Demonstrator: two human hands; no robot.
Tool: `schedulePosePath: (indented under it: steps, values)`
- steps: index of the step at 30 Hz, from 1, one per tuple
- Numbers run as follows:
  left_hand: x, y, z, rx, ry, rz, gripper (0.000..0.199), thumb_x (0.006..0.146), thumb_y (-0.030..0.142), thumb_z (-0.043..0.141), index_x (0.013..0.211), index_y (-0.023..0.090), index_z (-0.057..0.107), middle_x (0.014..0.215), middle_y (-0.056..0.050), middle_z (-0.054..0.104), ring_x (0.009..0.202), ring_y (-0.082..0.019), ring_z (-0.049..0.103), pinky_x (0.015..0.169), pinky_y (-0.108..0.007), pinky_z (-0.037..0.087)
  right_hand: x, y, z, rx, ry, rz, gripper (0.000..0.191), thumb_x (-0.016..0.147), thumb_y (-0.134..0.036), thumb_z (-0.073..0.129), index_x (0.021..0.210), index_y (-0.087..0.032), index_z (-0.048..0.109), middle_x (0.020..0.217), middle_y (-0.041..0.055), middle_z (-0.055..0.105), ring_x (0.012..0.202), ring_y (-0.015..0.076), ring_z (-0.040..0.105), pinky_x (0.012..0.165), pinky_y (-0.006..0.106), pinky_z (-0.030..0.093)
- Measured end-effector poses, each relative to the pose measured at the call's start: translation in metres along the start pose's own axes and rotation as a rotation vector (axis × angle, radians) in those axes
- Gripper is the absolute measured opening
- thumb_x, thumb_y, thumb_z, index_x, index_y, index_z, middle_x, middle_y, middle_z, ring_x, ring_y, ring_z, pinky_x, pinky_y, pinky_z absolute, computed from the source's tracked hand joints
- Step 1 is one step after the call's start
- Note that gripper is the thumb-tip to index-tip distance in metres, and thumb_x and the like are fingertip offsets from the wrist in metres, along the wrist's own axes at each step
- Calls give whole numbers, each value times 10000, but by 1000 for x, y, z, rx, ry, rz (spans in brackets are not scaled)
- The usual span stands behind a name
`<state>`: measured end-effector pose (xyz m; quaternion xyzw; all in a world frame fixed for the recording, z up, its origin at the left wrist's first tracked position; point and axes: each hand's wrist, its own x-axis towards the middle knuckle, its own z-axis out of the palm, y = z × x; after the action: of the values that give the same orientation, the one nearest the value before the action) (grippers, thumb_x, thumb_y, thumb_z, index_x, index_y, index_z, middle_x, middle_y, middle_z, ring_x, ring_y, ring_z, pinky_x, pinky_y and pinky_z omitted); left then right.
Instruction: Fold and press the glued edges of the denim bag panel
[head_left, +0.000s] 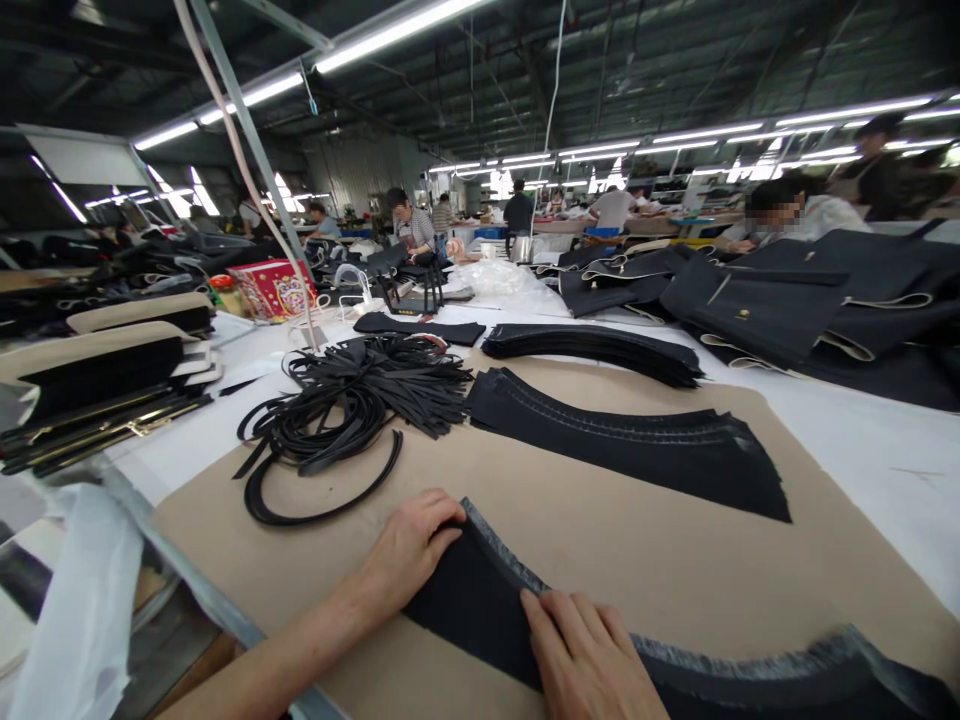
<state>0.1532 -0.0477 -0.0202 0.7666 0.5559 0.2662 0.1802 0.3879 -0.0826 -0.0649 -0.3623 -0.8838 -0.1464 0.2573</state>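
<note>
A curved black fabric panel (480, 590) lies in front of me, with a greyish, glue-like strip along its concave far edge. My left hand (412, 545) pinches its upper left corner between thumb and fingers. Along the same edge, further right, my right hand (585, 650) presses down with bent fingers held close together. The panel runs on past my right hand toward the lower right of the head view. Beyond it lies a fanned stack of similar black panels (622, 430) with pale marks along the curve. Left of that stack is a bundle of black strips (360, 390).
A tan board (300, 570) covers the white table (885, 480). More stacked curved pieces (592, 345) sit at its far edge. Black bag parts (787, 300) pile up at right. A red box (274, 290) and a hanging hose (247, 170) are at left. Co-workers sit beyond.
</note>
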Motion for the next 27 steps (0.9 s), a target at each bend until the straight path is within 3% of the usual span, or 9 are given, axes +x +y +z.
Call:
schedulePosePath:
  steps: [3,5,8,12,19,27]
  values:
    - [-6,-5,1,26,-32,74,162,858,93,545,943,195,639,968,-37,646,960,-181,577,876,-309,468,11,-1,-6,15,-10,3,396,745,-57,479,1122,-148,556,783,21,601,688,200,530,644,342,366]
    - [-12,-7,2,26,-24,93,187,868,87,532,979,189,641,1016,-45,642,994,-177,572,903,-306,470,24,-4,-10,86,-29,39,297,777,-82,483,1035,-188,584,780,23,587,689,209,525,632,340,360]
    - [-20,-9,5,8,0,105,210,883,93,509,1013,191,642,1058,-50,628,1016,-174,566,919,-307,477,53,-8,-13,276,-133,177,201,824,-91,486,926,-225,596,847,31,576,748,208,543,668,326,391]
    - [-27,-11,7,-44,41,114,243,885,88,501,1051,204,633,1096,-46,604,1044,-172,549,942,-317,476,91,-9,-2,448,-268,340,200,834,-72,531,933,-222,619,906,34,585,873,198,572,754,298,433]
    - [-30,-15,10,-39,69,135,239,903,89,469,1024,210,637,1087,-51,578,1051,-177,504,942,-322,469,119,-6,20,361,-374,305,143,820,-96,565,866,-209,640,864,30,593,874,203,583,738,292,439]
    - [-31,-17,13,55,73,154,274,927,113,417,1081,226,613,1086,-70,558,1073,-200,496,926,-345,480,126,-6,23,316,-431,278,190,783,-61,545,855,-209,641,872,27,600,849,189,585,711,273,425]
